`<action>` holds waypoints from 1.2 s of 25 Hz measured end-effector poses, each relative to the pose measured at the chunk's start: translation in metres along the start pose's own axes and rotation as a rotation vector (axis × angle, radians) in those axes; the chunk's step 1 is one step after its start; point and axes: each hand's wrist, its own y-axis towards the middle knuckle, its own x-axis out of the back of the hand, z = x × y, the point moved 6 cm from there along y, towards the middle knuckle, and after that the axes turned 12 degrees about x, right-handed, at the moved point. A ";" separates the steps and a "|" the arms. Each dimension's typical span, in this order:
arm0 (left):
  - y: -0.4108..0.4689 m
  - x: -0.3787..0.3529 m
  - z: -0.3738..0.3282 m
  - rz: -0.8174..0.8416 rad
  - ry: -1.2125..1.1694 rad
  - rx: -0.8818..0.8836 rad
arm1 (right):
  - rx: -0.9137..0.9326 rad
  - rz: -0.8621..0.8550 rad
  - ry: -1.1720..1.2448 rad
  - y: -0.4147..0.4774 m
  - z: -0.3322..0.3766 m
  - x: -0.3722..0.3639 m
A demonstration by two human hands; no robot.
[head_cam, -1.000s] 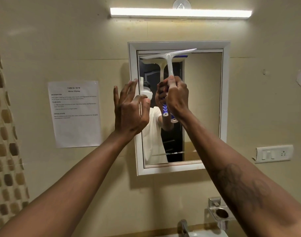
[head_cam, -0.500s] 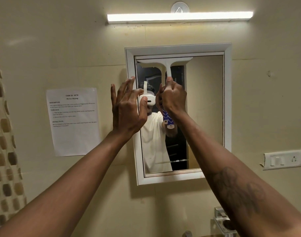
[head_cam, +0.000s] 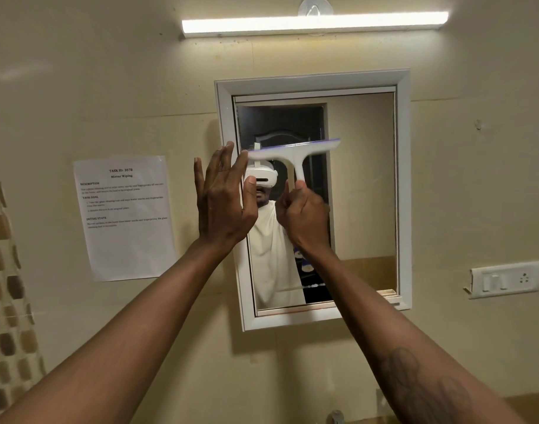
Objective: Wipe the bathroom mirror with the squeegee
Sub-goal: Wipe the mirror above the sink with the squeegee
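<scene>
**Where the squeegee (head_cam: 292,154) sits on the mirror (head_cam: 363,179)**

As both forearms reach up from the bottom edge, where their elbows are cut off, the right one shows a dark tattoo (head_cam: 415,390). Between them, the top of a metal fitting (head_cam: 335,419) barely shows, too cropped to identify.

Farther up, the right hand (head_cam: 303,215) has its fingers clenched round the squeegee's white handle, which the fist mostly hides. The neck rises to the blade, which lies nearly level across the left half of the glass, about halfway up, its right end slightly higher. Just left of it the left hand (head_cam: 222,203) is released, fingers straight and spread, holding nothing. It lies over the mirror's white left frame; whether it touches the frame cannot be told.

The mirror hangs on a cream wall (head_cam: 78,87). In the glass appear a white headset (head_cam: 262,178), a pale garment and a dark doorway. Left of the mirror a printed sheet (head_cam: 124,218) is stuck up, headed "Mirror Wiping"; its small print is unreadable. Brown mosaic tiles (head_cam: 5,270) run down the far left. A white switch plate (head_cam: 504,280) sits to the right, and a lit tube light (head_cam: 314,24) crosses the wall above.
</scene>
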 end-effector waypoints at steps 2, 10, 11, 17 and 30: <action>-0.004 0.002 0.002 0.003 0.009 -0.005 | -0.087 0.022 0.007 -0.030 -0.013 -0.001; 0.006 0.019 0.007 -0.012 0.027 0.000 | -0.026 -0.053 0.113 0.023 0.032 0.009; 0.008 0.021 0.008 -0.016 0.019 0.008 | -0.039 -0.083 0.147 0.041 0.039 0.008; 0.011 0.030 0.013 -0.046 0.009 0.004 | -0.080 -0.156 0.037 0.092 0.051 -0.003; -0.017 0.025 0.029 -0.004 -0.025 0.045 | -0.048 -0.026 -0.188 -0.025 0.004 -0.010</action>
